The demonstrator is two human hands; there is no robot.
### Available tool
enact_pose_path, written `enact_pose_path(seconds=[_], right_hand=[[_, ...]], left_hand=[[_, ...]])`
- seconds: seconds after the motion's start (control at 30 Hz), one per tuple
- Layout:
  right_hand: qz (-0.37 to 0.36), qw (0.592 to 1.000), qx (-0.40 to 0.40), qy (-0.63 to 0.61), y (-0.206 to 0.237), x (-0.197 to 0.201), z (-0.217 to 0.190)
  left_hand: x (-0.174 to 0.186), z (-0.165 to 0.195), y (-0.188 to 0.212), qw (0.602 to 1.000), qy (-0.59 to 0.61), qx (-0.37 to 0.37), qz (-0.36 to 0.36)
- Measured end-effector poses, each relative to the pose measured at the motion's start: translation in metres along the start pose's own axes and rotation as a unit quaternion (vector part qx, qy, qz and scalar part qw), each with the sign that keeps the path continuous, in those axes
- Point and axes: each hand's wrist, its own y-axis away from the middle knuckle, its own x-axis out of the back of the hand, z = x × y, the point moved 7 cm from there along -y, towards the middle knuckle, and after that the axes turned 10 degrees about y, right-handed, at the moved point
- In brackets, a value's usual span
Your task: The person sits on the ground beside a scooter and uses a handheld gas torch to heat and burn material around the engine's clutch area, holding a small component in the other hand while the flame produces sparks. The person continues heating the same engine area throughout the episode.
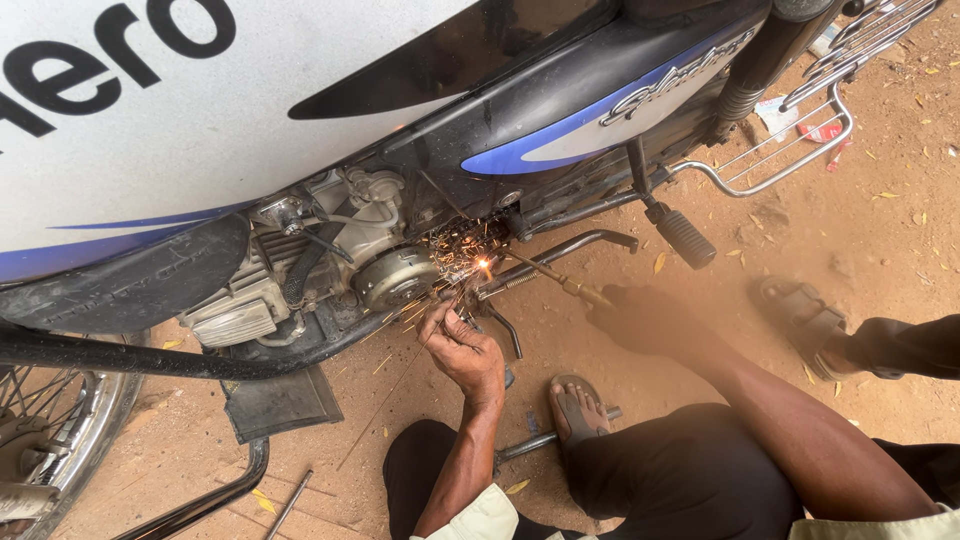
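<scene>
- The person crouches on the bare dirt ground (pixel 860 250) beside a motorcycle (pixel 560 110), its white, black and blue body panels filling the top of the view.
- The left hand (pixel 465 350) is raised to the underside of the engine (pixel 330 260), fingers curled and pinched together on a thin filler rod (pixel 395 385) that slants down and away from the hand toward the ground.
- The right hand (pixel 640 318) is blurred; it looks closed around the grip of a brass-coloured torch (pixel 555 280), though exactly how the fingers lie I cannot tell.
- The torch tip points left at a bright orange glow (pixel 485 264) just beside the round engine cover (pixel 395 275) — sparks scatter around it, over the frame tube and the left hand's fingertips.
- The glowing spot sits low on the bike, where the dark frame tube meets the stand lever (pixel 570 243), between the two hands.
- A black rubber footpeg (pixel 685 238) hangs to the right of the glow, and a chrome guard rail (pixel 790 160) runs behind it.
- The person's sandalled foot (pixel 578 410) rests on the dirt below the hands, touching a metal bar (pixel 530 442) lying there.
- Another sandalled foot (pixel 805 320) is planted further right.
- The spoked wheel (pixel 50 430) shows at the lower left — well apart from the work.
</scene>
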Motion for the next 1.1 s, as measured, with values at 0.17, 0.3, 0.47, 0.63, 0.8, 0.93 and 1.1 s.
enact_pose_path(seconds=[0.17, 0.3, 0.47, 0.63, 0.8, 0.93, 1.1], right_hand=[[-0.001, 1.0, 0.013, 0.004, 0.001, -0.0006, -0.0011], [0.004, 1.0, 0.018, -0.017, 0.0032, 0.0021, -0.001], [-0.016, 1.0, 0.008, -0.006, 0.0054, 0.004, -0.0037], [-0.01, 1.0, 0.002, 0.004, 0.0054, 0.0063, -0.0042], [-0.011, 1.0, 0.009, 0.007, 0.0042, 0.0029, -0.0018], [-0.012, 1.0, -0.002, 0.005, 0.0035, 0.0, -0.0001], [-0.011, 1.0, -0.005, 0.005, 0.0021, 0.0014, -0.001]], left_hand=[[0.0006, -0.0016, 0.0007, 1.0, -0.004, -0.001, 0.0], [0.0018, -0.0019, 0.0005, 1.0, -0.012, 0.004, 0.01], [0.0034, -0.0035, 0.0014, 0.999, -0.021, 0.011, 0.024], [0.0039, -0.0047, 0.0025, 0.999, -0.04, 0.02, 0.024], [0.0027, -0.001, 0.0009, 1.0, -0.017, -0.006, 0.021], [0.0039, -0.0042, 0.0028, 0.999, -0.023, 0.013, 0.026], [0.0029, -0.007, 0.0042, 1.0, -0.015, 0.009, 0.02]])
